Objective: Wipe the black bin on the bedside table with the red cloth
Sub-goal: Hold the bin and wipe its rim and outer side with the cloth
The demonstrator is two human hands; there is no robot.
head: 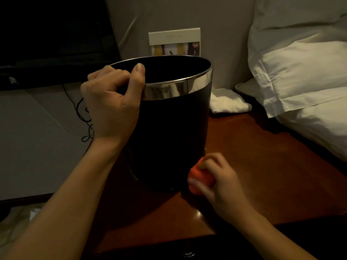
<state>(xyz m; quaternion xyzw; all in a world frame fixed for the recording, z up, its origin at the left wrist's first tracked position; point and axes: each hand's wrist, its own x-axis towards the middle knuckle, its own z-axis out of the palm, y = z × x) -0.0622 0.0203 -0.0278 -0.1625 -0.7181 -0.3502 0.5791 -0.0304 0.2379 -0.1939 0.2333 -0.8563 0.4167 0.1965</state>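
The black bin (169, 132) with a shiny metal band around its rim stands on the dark wooden bedside table (253, 166), tilted slightly toward me. My left hand (112, 102) grips the bin's rim on the left, thumb over the edge. My right hand (219, 182) holds the bunched red cloth (199, 180) and presses it against the bin's lower right side, near the base. The hand and cloth are slightly blurred.
A white folded towel (229, 101) lies behind the bin. White pillows (300, 81) crowd the table's right edge. A printed card (175, 41) leans on the wall behind. A black cable (82, 109) hangs at the left, beside a dark screen (52, 38).
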